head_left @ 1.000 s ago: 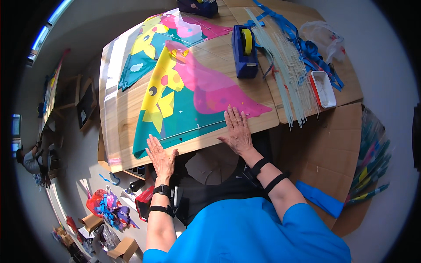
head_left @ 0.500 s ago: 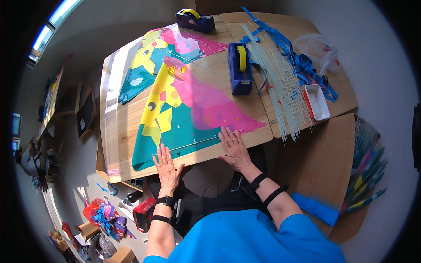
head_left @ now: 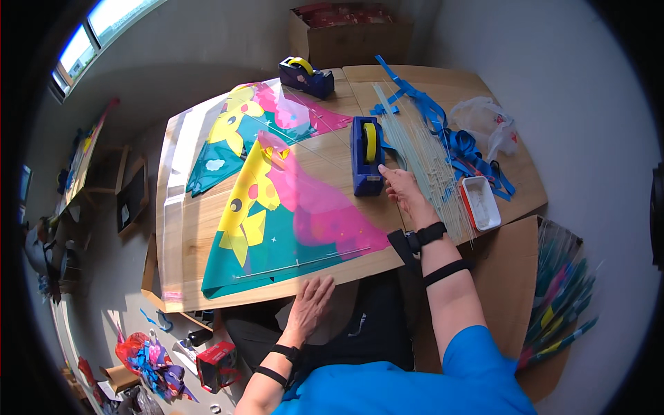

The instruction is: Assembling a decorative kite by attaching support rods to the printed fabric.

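Note:
A triangular kite sheet (head_left: 277, 221) in teal, pink and yellow, with a cartoon face, lies on the wooden table (head_left: 346, 271). A thin pale rod (head_left: 325, 258) runs along its near edge. My left hand (head_left: 315, 304) rests at the table's front edge, just below the kite, its fingers extended and holding nothing. Further right, my right hand (head_left: 407, 190) reaches to the near right side of a dark blue tape dispenser (head_left: 361, 176) with a yellow roll. Its fingers are apart; whether they touch the dispenser is unclear.
A second kite sheet (head_left: 232, 142) and another tape dispenser (head_left: 308, 79) lie farther back. Thin pale rods (head_left: 422, 149), blue ribbon (head_left: 437, 114), a clear plastic bag (head_left: 484, 123) and a red-and-white tray (head_left: 482, 204) cover the right side. A cardboard box (head_left: 508, 277) stands at the right.
My right hand has left the kite's near edge and gone forward to the tape dispenser. My left hand has come off the kite and slid right to the table edge. The view has tilted up.

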Demonstrator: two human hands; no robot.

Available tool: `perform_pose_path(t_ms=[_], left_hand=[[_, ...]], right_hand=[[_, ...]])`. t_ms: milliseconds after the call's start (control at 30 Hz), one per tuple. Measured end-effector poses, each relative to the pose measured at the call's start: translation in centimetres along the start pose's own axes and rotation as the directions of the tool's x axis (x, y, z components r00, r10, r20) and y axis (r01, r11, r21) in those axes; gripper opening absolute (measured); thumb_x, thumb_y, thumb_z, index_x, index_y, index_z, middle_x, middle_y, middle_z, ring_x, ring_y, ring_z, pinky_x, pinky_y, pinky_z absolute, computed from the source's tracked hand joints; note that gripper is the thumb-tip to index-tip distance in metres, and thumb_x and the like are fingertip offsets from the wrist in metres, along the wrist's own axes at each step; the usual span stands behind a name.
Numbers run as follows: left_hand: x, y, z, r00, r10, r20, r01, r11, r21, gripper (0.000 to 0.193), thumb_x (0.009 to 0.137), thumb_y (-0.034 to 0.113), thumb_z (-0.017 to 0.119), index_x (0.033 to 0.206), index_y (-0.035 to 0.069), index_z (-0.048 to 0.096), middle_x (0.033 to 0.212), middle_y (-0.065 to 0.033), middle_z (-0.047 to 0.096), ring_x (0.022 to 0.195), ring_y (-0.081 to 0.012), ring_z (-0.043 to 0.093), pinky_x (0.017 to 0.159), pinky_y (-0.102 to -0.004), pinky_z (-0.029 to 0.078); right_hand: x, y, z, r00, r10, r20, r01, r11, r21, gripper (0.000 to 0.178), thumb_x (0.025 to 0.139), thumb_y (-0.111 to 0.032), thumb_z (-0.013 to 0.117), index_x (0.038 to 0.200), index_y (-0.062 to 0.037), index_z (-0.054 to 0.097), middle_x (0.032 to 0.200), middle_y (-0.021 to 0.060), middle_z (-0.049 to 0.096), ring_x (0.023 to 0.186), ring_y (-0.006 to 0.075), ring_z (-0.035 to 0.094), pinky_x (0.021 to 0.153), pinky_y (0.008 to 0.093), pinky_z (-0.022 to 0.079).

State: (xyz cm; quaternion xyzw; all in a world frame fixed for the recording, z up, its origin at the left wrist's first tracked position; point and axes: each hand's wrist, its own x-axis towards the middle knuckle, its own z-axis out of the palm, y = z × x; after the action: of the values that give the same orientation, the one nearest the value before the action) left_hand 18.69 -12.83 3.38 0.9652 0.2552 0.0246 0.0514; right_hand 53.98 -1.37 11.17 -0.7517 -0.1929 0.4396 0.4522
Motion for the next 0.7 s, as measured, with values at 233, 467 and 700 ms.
perform_pose_path(t_ms=[233, 467, 700], left_hand=[[0.6, 1.1, -1.7, 0.994, -0.083, 0.077, 0.096, 0.98, -0.172, 0.079, 0.078, 0.03, 0.067, 0.146, 0.011, 0.032, 0.152, -0.0052, 0.029, 0.138, -0.0291, 0.028, 0.116, -0.0446, 0.019], [0.7, 1.2, -2.5, 0.99, -0.078, 0.117, 0.098, 0.98, -0.171, 0.086, 0.073, 0.027, 0.071, 0.147, 0.009, 0.031, 0.153, -0.0071, 0.028, 0.138, -0.0311, 0.028, 0.115, -0.0453, 0.023], [0.8, 1.2, -3.1, 0.979, -0.081, 0.188, 0.11, 0.983, -0.148, 0.091, 0.071, 0.025, 0.072, 0.148, 0.009, 0.027, 0.154, -0.0067, 0.024, 0.14, -0.0318, 0.026, 0.116, -0.0456, 0.022]], right_hand=[[3.6, -0.7, 0.0, 0.991, 0.127, 0.046, -0.124, 0.991, -0.05, 0.022, 0.082, -0.026, 0.075, 0.075, -0.0109, 0.06, 0.059, -0.0036, 0.046, 0.049, 0.0082, 0.043, 0.041, 0.0231, 0.032], [3.9, 1.0, 0.1, 0.963, 0.237, 0.126, -0.267, 0.811, 0.521, 0.017, 0.076, -0.016, 0.077, 0.069, -0.0119, 0.062, 0.056, -0.0021, 0.054, 0.045, 0.0106, 0.049, 0.042, 0.0276, 0.038], [1.3, 2.2, -0.3, 0.956, 0.154, 0.251, -0.266, 0.817, 0.511, 0.018, 0.074, -0.02, 0.079, 0.069, -0.0138, 0.063, 0.055, -0.0048, 0.054, 0.048, 0.0095, 0.051, 0.046, 0.0261, 0.038]])
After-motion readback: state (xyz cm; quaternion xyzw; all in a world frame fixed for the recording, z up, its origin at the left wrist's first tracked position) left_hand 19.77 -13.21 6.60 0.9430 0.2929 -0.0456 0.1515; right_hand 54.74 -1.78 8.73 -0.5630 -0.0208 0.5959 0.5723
